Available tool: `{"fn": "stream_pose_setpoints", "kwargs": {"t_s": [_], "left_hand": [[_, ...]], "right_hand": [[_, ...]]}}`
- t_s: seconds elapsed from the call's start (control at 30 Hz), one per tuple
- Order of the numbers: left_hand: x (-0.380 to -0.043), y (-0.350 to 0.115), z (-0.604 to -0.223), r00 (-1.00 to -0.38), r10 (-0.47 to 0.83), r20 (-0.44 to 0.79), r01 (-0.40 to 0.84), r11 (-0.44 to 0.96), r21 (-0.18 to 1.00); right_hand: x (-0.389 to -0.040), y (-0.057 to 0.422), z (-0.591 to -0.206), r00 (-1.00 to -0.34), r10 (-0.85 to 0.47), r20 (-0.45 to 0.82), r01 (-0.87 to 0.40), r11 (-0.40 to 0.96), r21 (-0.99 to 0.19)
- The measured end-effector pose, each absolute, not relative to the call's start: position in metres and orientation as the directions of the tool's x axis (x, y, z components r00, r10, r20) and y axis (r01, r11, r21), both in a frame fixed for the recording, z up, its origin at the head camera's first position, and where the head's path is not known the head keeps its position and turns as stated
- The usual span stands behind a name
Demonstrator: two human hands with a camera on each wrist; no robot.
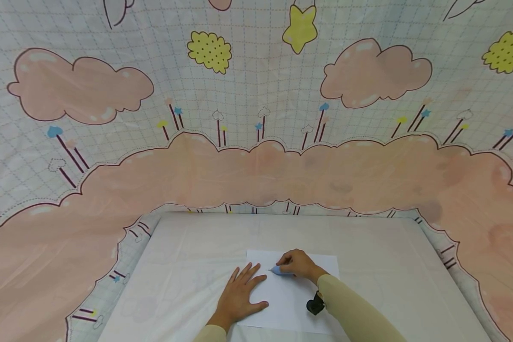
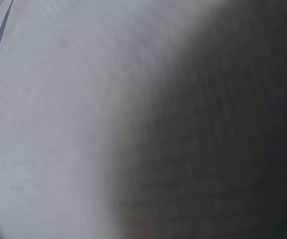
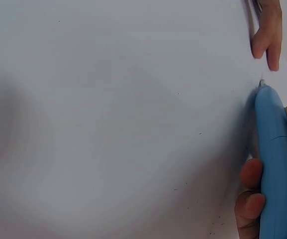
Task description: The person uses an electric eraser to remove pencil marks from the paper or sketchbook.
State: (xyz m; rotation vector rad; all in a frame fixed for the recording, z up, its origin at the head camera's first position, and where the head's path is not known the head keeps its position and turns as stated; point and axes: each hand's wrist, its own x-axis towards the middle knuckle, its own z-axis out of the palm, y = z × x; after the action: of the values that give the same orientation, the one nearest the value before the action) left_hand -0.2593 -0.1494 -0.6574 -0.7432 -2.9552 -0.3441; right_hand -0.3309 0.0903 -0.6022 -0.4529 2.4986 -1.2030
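Observation:
My right hand grips a thick, pen-shaped blue electric eraser, fingers on one side of its body and thumb on the other. Its small pale tip points left, close over a short faint line on a white sheet of paper. The left hand lies flat with spread fingers across the sheet's left edge, its fingertips near that tip. In the right wrist view, two of the left hand's fingers show just beyond the tip. A dark blur fills much of the left wrist view.
Small dark crumbs are scattered on the paper. The sheet lies on a table with a white cover. Behind and beside the table hangs a patterned cloth with clouds and stars. A black wrist device hangs by the right sleeve.

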Motion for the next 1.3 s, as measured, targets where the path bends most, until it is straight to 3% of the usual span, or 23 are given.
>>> {"fn": "stream_pose_setpoints", "kwargs": {"t_s": [1.3], "left_hand": [[-0.2586, -0.1497, -0.6563, -0.875, 0.463, 0.143, 0.483, 0.857, 0.181]], "right_hand": [[-0.3296, 0.0890, -0.5979, -0.895, -0.411, -0.171, -0.120, 0.593, -0.796]]}}
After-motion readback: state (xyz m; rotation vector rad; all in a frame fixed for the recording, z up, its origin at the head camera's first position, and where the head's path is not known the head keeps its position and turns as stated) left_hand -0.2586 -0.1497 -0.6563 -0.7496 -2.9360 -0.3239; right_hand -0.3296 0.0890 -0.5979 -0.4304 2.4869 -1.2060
